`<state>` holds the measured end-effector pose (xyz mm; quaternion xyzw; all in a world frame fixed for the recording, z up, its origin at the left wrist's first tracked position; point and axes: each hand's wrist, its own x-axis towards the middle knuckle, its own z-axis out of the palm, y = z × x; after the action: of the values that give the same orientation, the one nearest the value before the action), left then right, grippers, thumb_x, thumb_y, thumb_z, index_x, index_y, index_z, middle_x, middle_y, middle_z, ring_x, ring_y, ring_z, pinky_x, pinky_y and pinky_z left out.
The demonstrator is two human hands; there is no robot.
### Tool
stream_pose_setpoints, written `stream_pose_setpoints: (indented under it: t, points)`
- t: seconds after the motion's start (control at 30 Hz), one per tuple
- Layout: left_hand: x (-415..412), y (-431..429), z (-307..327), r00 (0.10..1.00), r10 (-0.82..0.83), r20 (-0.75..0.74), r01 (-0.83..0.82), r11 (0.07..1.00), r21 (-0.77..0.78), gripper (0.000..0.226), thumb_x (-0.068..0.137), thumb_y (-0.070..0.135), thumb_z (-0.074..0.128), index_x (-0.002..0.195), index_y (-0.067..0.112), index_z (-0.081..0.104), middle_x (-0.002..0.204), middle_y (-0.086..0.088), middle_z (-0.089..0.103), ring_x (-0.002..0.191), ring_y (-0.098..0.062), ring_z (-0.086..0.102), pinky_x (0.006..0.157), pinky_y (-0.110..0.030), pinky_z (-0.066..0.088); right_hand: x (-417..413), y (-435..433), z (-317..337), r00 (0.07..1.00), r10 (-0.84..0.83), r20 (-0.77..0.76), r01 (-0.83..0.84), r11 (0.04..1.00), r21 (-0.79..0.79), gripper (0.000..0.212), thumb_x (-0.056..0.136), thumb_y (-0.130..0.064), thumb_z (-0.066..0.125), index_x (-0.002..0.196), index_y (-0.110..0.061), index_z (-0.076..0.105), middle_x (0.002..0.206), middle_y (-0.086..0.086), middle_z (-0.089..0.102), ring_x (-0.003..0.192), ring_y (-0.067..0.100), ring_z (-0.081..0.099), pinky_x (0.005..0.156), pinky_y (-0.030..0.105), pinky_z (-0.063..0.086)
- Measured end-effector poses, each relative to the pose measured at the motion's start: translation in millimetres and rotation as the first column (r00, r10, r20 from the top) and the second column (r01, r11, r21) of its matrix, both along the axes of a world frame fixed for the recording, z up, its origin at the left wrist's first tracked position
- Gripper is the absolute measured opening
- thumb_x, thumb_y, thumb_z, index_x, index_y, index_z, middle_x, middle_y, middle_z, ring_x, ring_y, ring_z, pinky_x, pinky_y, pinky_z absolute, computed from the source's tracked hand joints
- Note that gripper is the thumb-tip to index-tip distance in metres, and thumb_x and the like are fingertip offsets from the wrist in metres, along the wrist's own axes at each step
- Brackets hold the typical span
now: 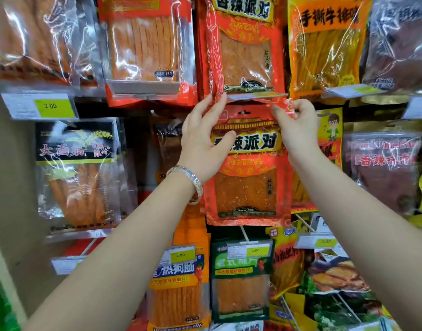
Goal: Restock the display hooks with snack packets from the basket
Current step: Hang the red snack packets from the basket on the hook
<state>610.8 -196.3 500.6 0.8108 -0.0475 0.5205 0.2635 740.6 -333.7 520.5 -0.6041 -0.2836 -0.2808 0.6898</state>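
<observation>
Red packet: a red packet with a yellow name band and a clear window onto an orange sheet of snack is held upright in front of the display, in the middle of the view, between both hands.
Left hand: the left hand grips the packet's upper left edge; its thumb lies across the front on the yellow band and its fingers reach up along the side towards the top corner.
Right hand: the right hand pinches the packet's crumpled upper right corner, with its fingers closed narrowly on the foil.
Hang hole: the hang hole at the top of the packet sits just under the price rail of the row above; I cannot tell whether it is on a hook.
Row above: a matching packet of the same red design hangs directly above, and its lower edge touches the left fingertips.
Left side: a black packet with a wheat drawing hangs well to the left, below a green price label reading 2.00.
Right side: a yellow-orange packet hangs top right, and a dark clear bag hangs beside the right forearm.
Below: a green packet and an orange-and-blue packet hang under the held one, each with a 2.00 label.
Wrist: a silver bracelet circles the left wrist.
</observation>
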Motion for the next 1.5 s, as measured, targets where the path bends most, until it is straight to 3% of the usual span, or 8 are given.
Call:
stream_pose_setpoints:
  t: [0.13,0.3,0.43,0.6,1.03,1.17,1.37,1.5]
  points:
    - [4,6,-7,0.999,-0.026,0.036,0.027,0.999,-0.018,0.061,0.083,0.032,0.054,0.14,0.043,0.034,0.149,0.009,0.025,0.135,-0.008,0.018,0.108,-0.031,0.013,11,4,-6,0.999,-0.022,-0.03,0.021,0.999,-0.047,0.021,0.085,-0.033,0.065,0.078,-0.024,0.048,0.078,-0.009,0.053,0.074,0.005,0.05,0.063,0.021,0.037]
    - [14,21,-35,0.999,0.003,-0.035,-0.001,0.999,0.052,0.065,0.083,0.028,0.055,0.143,0.033,0.033,0.152,0.0,0.026,0.14,-0.016,0.021,0.115,-0.039,0.019,21,8,-31,0.996,-0.068,-0.062,0.064,0.996,-0.063,0.043,0.086,-0.041,0.064,0.119,-0.019,0.047,0.108,-0.006,0.055,0.103,0.012,0.053,0.079,0.017,0.04]
    - [28,45,-76,0.972,0.139,-0.189,-0.1,0.974,0.203,0.064,0.085,0.023,0.058,0.143,0.033,0.033,0.157,0.004,0.009,0.143,-0.023,0.012,0.115,-0.04,0.013,20,7,-73,0.937,-0.276,0.215,0.324,0.914,-0.242,0.075,0.088,-0.023,0.063,0.15,-0.016,0.02,0.148,0.013,0.032,0.136,0.024,0.031,0.111,0.036,0.03]
    - [39,63,-108,0.903,0.317,-0.291,-0.175,0.889,0.424,0.079,0.085,0.033,0.055,0.148,0.039,0.007,0.148,0.013,-0.03,0.144,-0.022,-0.009,0.115,-0.049,0.012,20,17,-140,0.8,-0.226,0.556,0.534,0.69,-0.488,0.061,0.09,-0.021,0.058,0.146,-0.015,0.034,0.155,0.017,0.021,0.143,0.034,0.02,0.109,0.05,0.029]
    - [98,89,-105,0.675,0.505,-0.538,-0.251,0.843,0.476,0.098,0.083,0.044,0.058,0.145,0.034,-0.018,0.147,0.002,-0.04,0.142,-0.026,-0.02,0.114,-0.049,-0.002,60,68,-115,0.905,-0.199,0.375,0.419,0.281,-0.863,0.071,0.095,-0.023,0.045,0.152,-0.024,0.002,0.16,0.01,-0.008,0.147,0.028,0.002,0.111,0.042,0.031]
    - [101,83,-92,0.608,0.53,-0.591,-0.25,0.835,0.491,0.096,0.083,0.047,0.058,0.147,0.034,-0.012,0.151,0.0,-0.033,0.144,-0.029,-0.014,0.113,-0.053,0.0,53,67,-89,0.945,-0.217,0.244,0.283,0.174,-0.943,0.067,0.094,-0.021,0.043,0.152,-0.027,0.009,0.16,0.006,-0.005,0.143,0.03,0.02,0.103,0.043,0.04]
    - [61,59,-90,0.613,0.352,-0.708,-0.076,0.917,0.391,0.057,0.087,0.042,0.053,0.14,0.024,0.042,0.152,-0.004,0.029,0.141,-0.027,0.021,0.115,-0.046,0.02,12,26,-100,0.977,-0.185,0.107,0.175,0.405,-0.898,0.052,0.092,-0.03,0.051,0.143,-0.025,0.04,0.144,0.004,0.047,0.129,0.026,0.047,0.1,0.034,0.041]
    - [-9,29,-124,0.896,0.069,-0.438,-0.024,0.994,0.106,0.03,0.083,0.021,0.062,0.112,0.012,0.067,0.116,-0.008,0.062,0.114,-0.023,0.053,0.099,-0.022,0.034,-39,-13,-148,0.997,-0.082,-0.014,0.048,0.707,-0.705,0.033,0.089,-0.023,0.059,0.121,-0.021,0.061,0.118,0.001,0.064,0.101,0.022,0.062,0.091,0.035,0.048]
